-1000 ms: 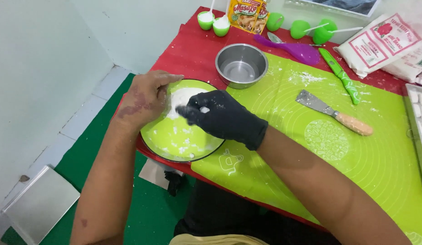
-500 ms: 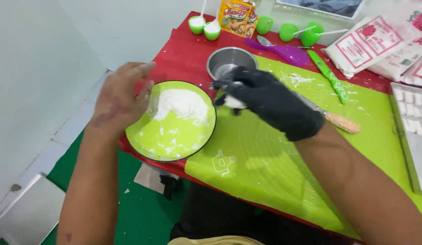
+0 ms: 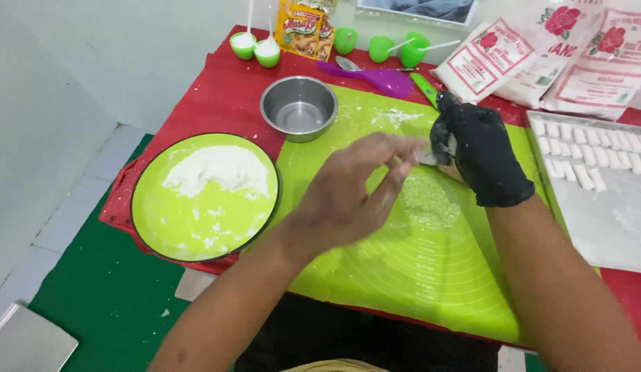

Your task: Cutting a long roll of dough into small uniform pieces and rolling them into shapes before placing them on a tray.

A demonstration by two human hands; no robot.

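Over green silicone mat (image 3: pixel 417 275), R hand (image 3: pixel 480 155) (black glove) pinches small white dough piece (image 3: pixel 450 146), bare L hand (image 3: pixel 348 196) fingers loosely curled beside it, holding nothing; shaping step, judged; next needs steady fingertip pressure.

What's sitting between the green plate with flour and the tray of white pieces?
In the head view, the green baking mat lies between the plate and the tray, with both hands, left and gloved right, over it.
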